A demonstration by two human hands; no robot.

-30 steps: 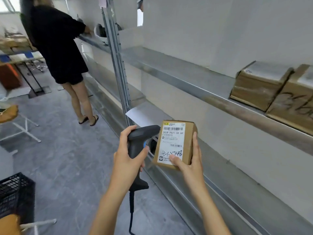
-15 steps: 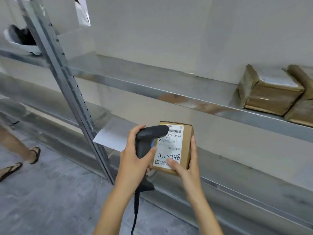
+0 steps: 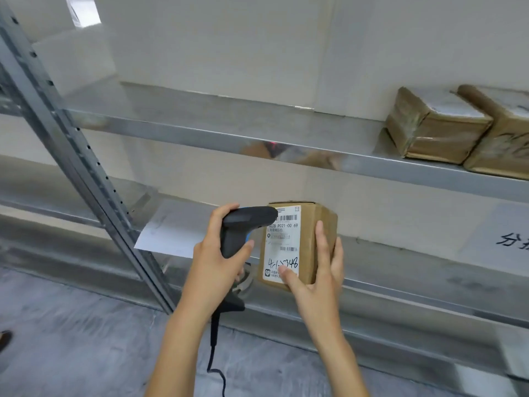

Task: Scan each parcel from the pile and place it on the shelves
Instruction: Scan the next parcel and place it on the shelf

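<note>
Head view, looking down at both hands in front of the metal shelves [image 3: 200, 133]. The right hand [image 3: 317, 279] grips a small cardboard parcel [image 3: 312, 242], thumb pressed on the lower part of the white label [image 3: 283, 245], fingers wrapped round the right side of the box. The parcel is upright, held in the air just in front of the lower shelf [image 3: 400, 270], label facing the camera.

And the label reads well: a barcode along the top, then "502B P021-00 69", a few lines of small print too fine to make out, a second small barcode, and a handwritten number in black marker that looks like "4-1-2348", though the middle digits are unclear. A small logo sits at the bottom left corner of the label.

The left hand [image 3: 214, 267] is clenched round the grip of a black scanner [image 3: 243, 227], whose head points right and overlaps the top left corner of the label. Its cable [image 3: 213, 356] hangs down toward the grey floor [image 3: 71, 339].

On the upper shelf, towards its right end, two brown taped boxes [image 3: 438, 130] sit touching side by side. A white sheet of paper [image 3: 174, 233] lies on the lower shelf beside the upright post [image 3: 71, 156]. At the right edge, another sheet [image 3: 503, 239] carries black handwritten characters, cut off by the frame.
</note>
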